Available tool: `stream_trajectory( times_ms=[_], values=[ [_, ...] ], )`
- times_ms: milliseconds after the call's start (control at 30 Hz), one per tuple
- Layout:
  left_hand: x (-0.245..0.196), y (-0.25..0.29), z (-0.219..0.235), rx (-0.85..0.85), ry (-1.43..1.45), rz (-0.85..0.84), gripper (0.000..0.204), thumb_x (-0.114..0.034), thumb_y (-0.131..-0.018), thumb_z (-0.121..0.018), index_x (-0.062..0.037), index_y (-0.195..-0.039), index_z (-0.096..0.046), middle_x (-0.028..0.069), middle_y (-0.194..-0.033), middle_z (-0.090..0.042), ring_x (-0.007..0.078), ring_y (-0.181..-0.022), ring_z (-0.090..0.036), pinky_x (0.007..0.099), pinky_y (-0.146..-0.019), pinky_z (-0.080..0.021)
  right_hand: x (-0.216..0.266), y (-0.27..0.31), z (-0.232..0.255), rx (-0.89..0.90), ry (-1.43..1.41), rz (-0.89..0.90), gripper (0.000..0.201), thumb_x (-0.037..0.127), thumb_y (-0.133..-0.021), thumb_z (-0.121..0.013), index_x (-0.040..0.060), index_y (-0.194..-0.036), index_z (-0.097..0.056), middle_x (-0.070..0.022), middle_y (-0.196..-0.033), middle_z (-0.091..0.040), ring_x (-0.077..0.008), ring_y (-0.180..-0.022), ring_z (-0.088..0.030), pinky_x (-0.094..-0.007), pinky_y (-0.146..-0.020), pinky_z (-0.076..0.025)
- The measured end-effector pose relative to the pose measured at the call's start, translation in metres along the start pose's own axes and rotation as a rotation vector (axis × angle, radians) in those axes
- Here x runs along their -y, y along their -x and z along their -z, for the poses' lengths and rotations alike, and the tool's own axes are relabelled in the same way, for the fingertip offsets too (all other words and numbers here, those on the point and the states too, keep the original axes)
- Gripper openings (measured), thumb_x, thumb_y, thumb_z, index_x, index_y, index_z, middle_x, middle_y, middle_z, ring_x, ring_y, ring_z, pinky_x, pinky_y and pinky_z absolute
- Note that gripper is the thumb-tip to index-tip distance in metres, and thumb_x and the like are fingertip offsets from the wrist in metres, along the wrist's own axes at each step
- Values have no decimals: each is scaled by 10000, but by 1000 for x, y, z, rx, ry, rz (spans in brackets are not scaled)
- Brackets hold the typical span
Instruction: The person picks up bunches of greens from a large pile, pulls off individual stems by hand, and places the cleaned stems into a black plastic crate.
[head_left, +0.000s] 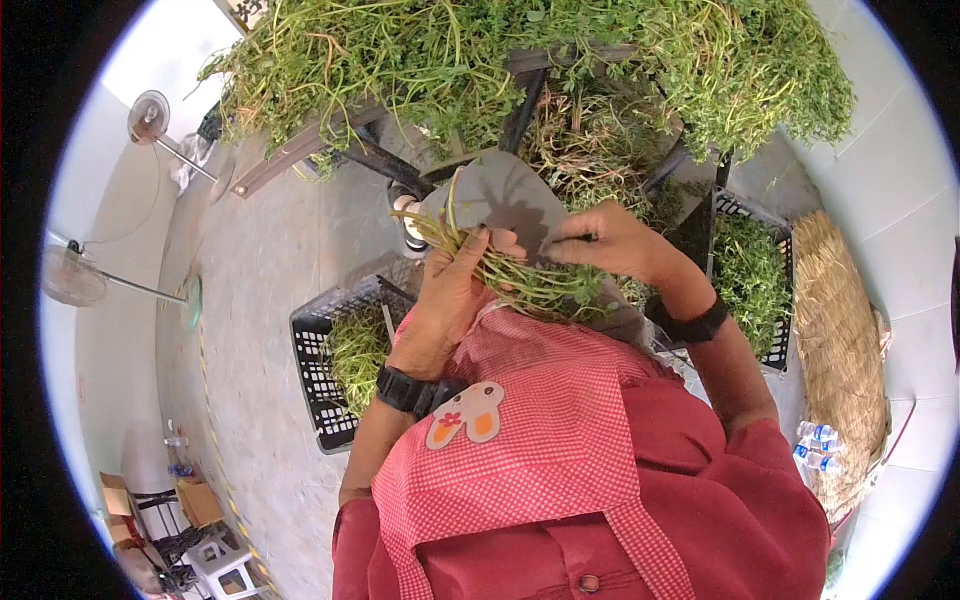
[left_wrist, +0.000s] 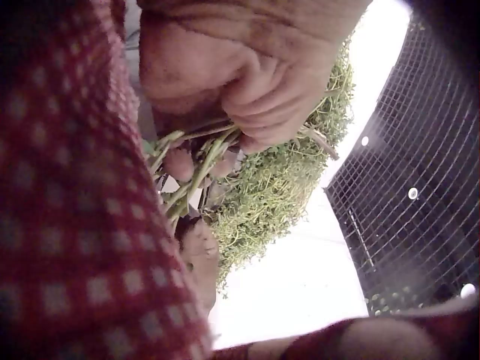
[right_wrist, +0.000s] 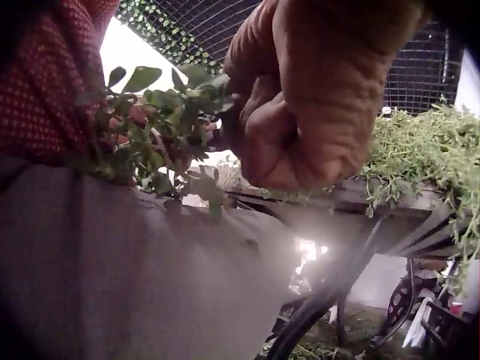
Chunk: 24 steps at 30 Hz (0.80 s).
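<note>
A bunch of leafy green stems lies across my lap, its cut ends to the upper left and its leaves to the right. My left hand grips it near the stem ends, thumb over the top. In the left wrist view, several stems pass beneath the curled fingers of the left hand. My right hand hovers just above the leafy end with its fingers curled in, and nothing shows between them. The right wrist view has this hand beside the small rounded leaves.
A table edge bears a large heap of greens ahead. Black crates of greens stand at left and right. More plants lie under the table. A straw roll and bottles are at right, fans at left.
</note>
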<state>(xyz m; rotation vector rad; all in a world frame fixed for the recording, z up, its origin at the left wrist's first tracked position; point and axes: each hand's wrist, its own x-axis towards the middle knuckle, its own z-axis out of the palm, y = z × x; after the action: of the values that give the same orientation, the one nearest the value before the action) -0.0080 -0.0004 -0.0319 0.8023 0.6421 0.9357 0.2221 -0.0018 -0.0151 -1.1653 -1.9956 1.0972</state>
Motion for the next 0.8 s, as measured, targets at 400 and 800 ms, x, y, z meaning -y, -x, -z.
stream_trajectory(
  times_ms=[400,800],
  values=[
    [0,2,-1,-7,-29,3,297,-245,-960,-477,14,-1056,-589,132,-921,-658,202,-813,-653,332,-700,-565,-3,-3,-21,154,49,2,229,178,-787,-662,-26,-891,-652,-77,-649,-597,-97,-575,-501,-279,-571,-439],
    [3,0,2,3,-7,-23,292,-229,-968,-452,23,-1059,-568,179,-1032,-641,241,-909,-646,368,-780,-554,-2,4,-20,25,146,34,206,146,-720,-666,-23,-836,-648,-124,-645,-596,-157,-557,-554,-310,-557,-451]
  ],
)
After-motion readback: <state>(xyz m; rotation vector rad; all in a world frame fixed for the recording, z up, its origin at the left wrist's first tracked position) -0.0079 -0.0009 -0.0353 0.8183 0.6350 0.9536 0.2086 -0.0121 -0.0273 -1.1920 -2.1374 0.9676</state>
